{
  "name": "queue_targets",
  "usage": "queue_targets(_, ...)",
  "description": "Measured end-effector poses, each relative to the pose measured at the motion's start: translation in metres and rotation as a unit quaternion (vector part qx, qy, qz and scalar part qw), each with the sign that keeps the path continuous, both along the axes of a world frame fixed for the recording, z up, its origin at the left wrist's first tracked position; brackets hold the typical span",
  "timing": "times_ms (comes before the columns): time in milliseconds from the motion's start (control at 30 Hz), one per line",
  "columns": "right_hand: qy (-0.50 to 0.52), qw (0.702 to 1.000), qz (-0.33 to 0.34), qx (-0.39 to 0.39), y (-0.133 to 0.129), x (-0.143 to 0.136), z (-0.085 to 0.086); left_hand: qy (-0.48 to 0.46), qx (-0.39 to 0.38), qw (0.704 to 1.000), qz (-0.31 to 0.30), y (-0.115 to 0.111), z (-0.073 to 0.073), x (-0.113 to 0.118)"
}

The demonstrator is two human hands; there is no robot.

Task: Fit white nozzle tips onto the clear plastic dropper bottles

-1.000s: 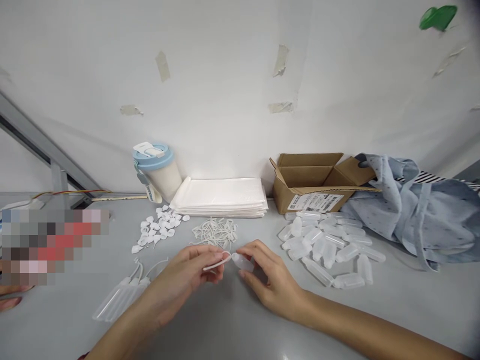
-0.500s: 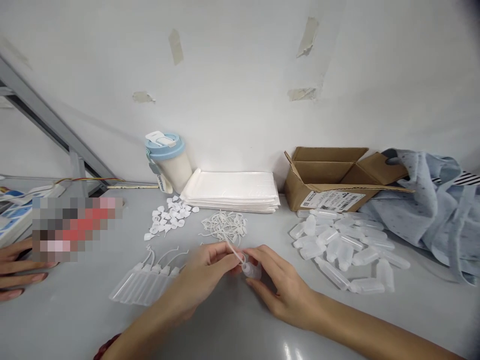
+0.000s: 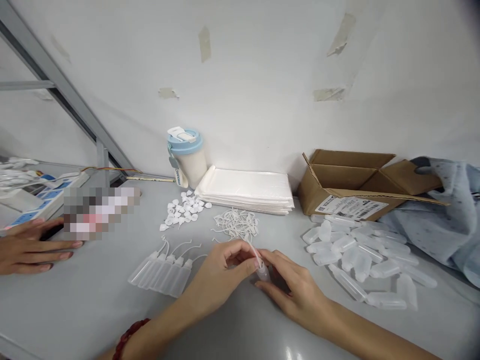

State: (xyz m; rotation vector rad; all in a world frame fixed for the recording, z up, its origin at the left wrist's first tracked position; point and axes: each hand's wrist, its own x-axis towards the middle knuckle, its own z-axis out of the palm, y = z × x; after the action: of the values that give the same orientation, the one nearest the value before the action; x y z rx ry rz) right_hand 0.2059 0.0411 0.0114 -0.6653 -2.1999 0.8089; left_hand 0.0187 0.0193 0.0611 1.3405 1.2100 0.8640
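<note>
A small translucent plastic bottle (image 3: 263, 273) is between my hands, its neck toward the upper left. My right hand (image 3: 290, 282) is closed on its body, thumb below and fingers above. My left hand (image 3: 234, 265) pinches a thin white plastic strap (image 3: 255, 248) at the bottle's neck; whether the strap is seated there I cannot tell. Left of my left hand, several bottles with straps on their necks (image 3: 161, 275) lie side by side. Beyond my hands is a heap of loose white straps (image 3: 237, 223), with small white caps (image 3: 184, 210) to its left.
Loose bottles (image 3: 350, 247) are spread at the right, before an open cardboard box (image 3: 345, 195) and a blue cloth (image 3: 446, 215). A stack of white packets (image 3: 247, 190) and a blue-lidded cup (image 3: 189, 160) stand at the back. Another person's hand (image 3: 30, 247) rests at far left, near a power strip (image 3: 45, 200).
The view has turned left, so things on the table sit further right. My hands stay together at the bottle, which now shows more upright between them. The other person's hand has shifted slightly.
</note>
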Motion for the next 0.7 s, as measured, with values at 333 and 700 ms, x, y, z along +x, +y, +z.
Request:
queue_targets(333, -0.01, 1.0, 0.012, -0.022, 0.0, -0.001, 0.005, 0.144, 0.089, 0.986, 0.0, -0.007, 0.002, 0.005)
queue_targets(700, -0.017, 0.998, -0.048, -0.027, -0.003, 0.001, 0.001, 0.19, 0.117, 0.975, 0.009, -0.008, -0.008, 0.0)
